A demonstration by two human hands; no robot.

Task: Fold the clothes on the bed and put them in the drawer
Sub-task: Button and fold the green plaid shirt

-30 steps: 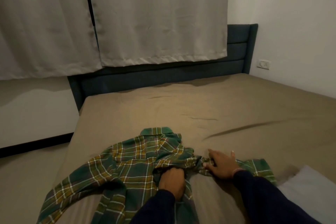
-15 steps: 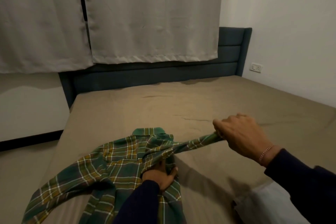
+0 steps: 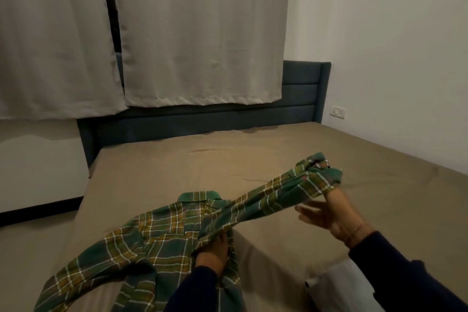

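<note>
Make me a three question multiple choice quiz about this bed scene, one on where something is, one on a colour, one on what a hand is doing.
1. Where does the shirt's collar lie?
A. On the bed sheet
B. On the floor
C. On the headboard

2. What colour is the headboard?
A. Red
B. Dark blue
C. White

3. What is the right hand doing?
A. Resting flat on the bed
B. Touching the curtain
C. Holding the plaid shirt's sleeve up off the bed

Answers: 1 A, the collar rests on the tan sheet. 2 B, the padded panels are dark blue. 3 C, the sleeve stretches from the left hand up to the raised right hand.
</note>
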